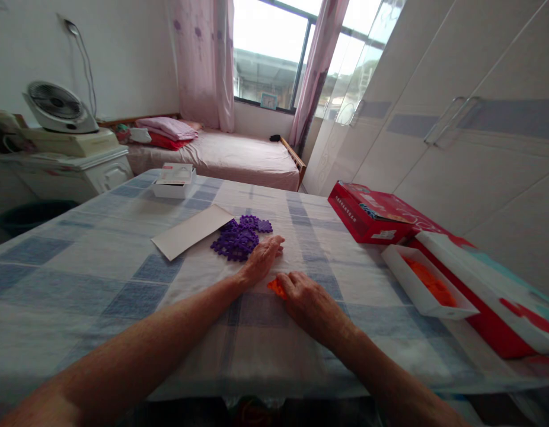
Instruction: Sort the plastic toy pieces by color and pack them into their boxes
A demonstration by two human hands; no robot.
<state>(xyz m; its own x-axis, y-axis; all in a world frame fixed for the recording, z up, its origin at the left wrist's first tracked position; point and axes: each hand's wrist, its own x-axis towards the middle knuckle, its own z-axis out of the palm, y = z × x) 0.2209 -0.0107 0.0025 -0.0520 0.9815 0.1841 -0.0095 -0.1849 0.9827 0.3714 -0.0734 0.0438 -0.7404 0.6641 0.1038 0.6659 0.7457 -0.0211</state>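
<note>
My left hand lies flat on the checked tablecloth, fingers stretched out, just right of a pile of purple interlocking plastic pieces. My right hand rests beside it with fingers curled over small orange plastic pieces that peek out at its left edge. A white card lies left of the purple pile.
A white tray of orange pieces and a red box with its lid sit at the right. A small white box stands at the far side. Beyond are a bed, a fan and wardrobe doors.
</note>
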